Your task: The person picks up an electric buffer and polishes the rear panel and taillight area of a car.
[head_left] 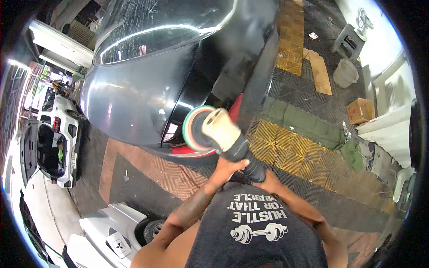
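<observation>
A polishing machine (232, 140) with a cream head, a black body and a round green-edged pad is held in front of my torso. My left hand (230, 169) is wrapped round its body just behind the head. Farther back, my right hand (267, 182) grips the rear end of the black handle. The pad (194, 128) is at the rear corner of a dark car (138, 100), over the red tail light (190, 151). Whether the pad touches the paint cannot be made out. White smudges mark the dark panel.
A white car with its tailgate open (56, 138) stands at the left, a silver vehicle (107, 232) at the lower left. On the right are a green mat (304, 120), a bucket (345, 73), a cardboard box (360, 111), a stool (348, 42) and a fan (363, 21).
</observation>
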Tool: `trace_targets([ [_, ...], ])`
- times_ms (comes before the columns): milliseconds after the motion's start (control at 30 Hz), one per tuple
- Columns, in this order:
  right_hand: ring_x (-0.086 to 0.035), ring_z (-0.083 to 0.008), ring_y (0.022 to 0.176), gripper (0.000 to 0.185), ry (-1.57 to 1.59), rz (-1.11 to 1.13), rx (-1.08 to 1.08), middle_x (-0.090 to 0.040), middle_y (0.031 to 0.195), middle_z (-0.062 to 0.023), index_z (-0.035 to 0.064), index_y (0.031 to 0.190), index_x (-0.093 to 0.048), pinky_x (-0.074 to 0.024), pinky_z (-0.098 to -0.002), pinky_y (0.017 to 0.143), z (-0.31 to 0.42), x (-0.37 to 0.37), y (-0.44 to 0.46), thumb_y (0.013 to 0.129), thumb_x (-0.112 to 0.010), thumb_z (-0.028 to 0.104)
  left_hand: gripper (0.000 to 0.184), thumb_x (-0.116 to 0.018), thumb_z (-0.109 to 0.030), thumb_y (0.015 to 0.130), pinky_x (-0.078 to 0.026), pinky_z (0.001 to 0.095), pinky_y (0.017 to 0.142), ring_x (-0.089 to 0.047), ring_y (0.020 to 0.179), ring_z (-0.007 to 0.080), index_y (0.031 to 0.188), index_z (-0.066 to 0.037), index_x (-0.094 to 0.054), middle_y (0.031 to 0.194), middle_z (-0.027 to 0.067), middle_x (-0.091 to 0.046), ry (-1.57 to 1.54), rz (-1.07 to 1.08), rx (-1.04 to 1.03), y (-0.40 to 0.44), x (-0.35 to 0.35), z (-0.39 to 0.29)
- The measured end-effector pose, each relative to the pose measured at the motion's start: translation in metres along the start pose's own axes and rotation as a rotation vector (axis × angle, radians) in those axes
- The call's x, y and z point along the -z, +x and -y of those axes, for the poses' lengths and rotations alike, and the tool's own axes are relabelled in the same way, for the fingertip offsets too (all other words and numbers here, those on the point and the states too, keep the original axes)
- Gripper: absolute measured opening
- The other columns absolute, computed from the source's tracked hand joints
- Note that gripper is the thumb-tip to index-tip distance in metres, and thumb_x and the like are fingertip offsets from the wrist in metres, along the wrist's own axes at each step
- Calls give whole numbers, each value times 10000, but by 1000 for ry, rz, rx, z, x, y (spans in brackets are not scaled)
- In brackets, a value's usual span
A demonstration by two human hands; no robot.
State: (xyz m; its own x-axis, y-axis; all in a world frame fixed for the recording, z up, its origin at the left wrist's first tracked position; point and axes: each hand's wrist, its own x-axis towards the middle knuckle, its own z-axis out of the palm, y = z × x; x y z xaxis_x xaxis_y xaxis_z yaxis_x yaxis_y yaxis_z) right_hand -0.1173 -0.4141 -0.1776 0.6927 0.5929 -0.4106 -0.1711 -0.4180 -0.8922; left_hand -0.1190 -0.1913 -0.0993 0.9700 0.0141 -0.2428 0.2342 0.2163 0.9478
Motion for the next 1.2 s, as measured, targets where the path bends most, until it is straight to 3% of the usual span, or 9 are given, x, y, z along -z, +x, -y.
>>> trace_targets([
  [133, -703, -361, 954, 523, -36, -129, 70, -716, 1003, -231, -39, 1069, -670, -533, -428, 861, 23, 1, -4, 672, -824, 265, 499, -783, -139, 804, -469, 354, 953, -594, 1055, 191, 1228, -4, -556, 1149, 90, -634, -57, 43, 139, 5, 2, -13],
  [233, -692, -383, 955, 533, -196, 40, -77, -711, 1001, -242, -33, 1056, -677, -530, -446, 845, 44, 12, -2, 669, -819, 305, 576, -755, -133, 812, -464, 367, 995, -584, 1124, 194, 1304, -9, -483, 1215, 114, -625, 20, 43, -177, -24, 9, 2],
  [333, -694, -379, 928, 576, -246, 140, -86, -711, 965, -250, -57, 1045, -675, -532, -443, 826, 46, 15, 0, 663, -819, 349, 553, -808, -119, 784, -475, 366, 974, -606, 1075, 208, 1258, 0, -548, 1158, 87, -644, -89, -17, -101, -19, 3, 0],
  [400, -703, -355, 854, 574, -202, -89, -126, -719, 893, -219, -75, 1018, -665, -536, -441, 795, 47, 16, -5, 657, -824, 342, 508, -834, -128, 764, -477, 347, 950, -597, 1048, 186, 1192, 4, -596, 1130, 62, -642, -19, 10, -37, 10, 9, 18],
  [600, -699, -350, 891, 589, 222, 24, -246, -721, 945, -219, -81, 1098, -648, -536, -407, 845, -4, 2, 8, 692, -824, 308, 581, -806, -62, 764, -458, 356, 973, -587, 1074, 196, 1277, -5, -541, 1168, 67, -621, -83, 26, -2, 28, -11, -4],
  [667, -693, -347, 965, 591, -41, -66, -58, -715, 1007, -236, -66, 1164, -627, -527, -423, 875, -32, -19, 5, 724, -815, 280, 535, -791, -44, 768, -457, 358, 983, -588, 1091, 203, 1251, -1, -564, 1163, 73, -630, -37, 36, 24, 4, 3, 9],
  [700, -656, -353, 1080, 596, 7, 77, -83, -681, 1133, -254, -48, 1219, -602, -508, -428, 926, -7, -15, -3, 746, -797, 257, 515, -782, -43, 772, -463, 358, 977, -596, 1080, 203, 1239, 2, -571, 1156, 80, -636, -27, 33, 3, -9, 10, 19],
  [833, -668, -388, 1044, 500, -50, -101, 218, -689, 1106, -256, -56, 1154, -633, -516, -434, 902, -20, -44, -18, 759, -768, 220, 475, -767, -49, 777, -476, 354, 958, -616, 1044, 201, 1211, 9, -582, 1140, 94, -652, 61, 107, -19, -36, 25, 8],
  [1200, -685, -383, 976, 716, -95, -193, -149, -691, 1014, -295, -105, 1037, -664, -526, -436, 873, -25, -7, -1, 626, -857, 447, 527, -833, -99, 763, -469, 340, 962, -593, 1060, 178, 1212, 17, -583, 1152, 65, -626, -50, 49, 49, 14, -6, 16],
])
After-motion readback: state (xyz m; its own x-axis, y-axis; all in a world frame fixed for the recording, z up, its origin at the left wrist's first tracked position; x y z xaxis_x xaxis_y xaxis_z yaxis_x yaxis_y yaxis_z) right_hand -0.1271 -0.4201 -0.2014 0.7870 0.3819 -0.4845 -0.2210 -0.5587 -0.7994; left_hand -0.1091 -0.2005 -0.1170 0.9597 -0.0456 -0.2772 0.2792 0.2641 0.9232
